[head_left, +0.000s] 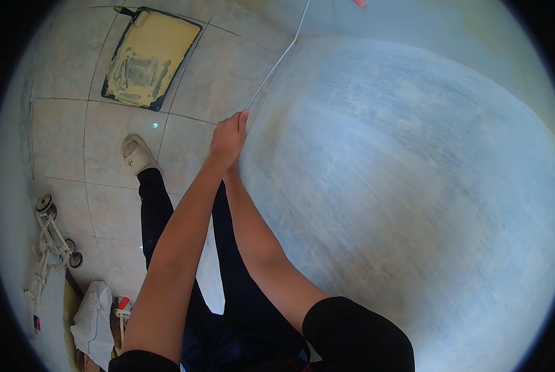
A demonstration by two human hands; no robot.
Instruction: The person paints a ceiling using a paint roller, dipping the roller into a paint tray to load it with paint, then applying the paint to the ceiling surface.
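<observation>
My left hand (227, 139) is closed around the near end of a thin, pale metal rod (271, 73). The rod runs up and away along the foot of the wall, bends slightly and leaves the top of the view. My right hand (231, 168) meets the left one from below; its fingers are hidden behind it. Beyond my hands, to the left, a dark-rimmed tray (187, 44) lies on the floor, coated with a yellowish, paint-like substance. A small dark handle-like piece (125, 11) sticks out at its far corner.
A large wall (376, 186) with streaky pale-blue marks fills the right side. My foot in a light slipper (138, 154) stands on the tiled floor (119, 133). A white wheeled frame (55, 235) and a white bag (94, 319) are at the lower left. A pinkish tip (360, 2) shows at the top.
</observation>
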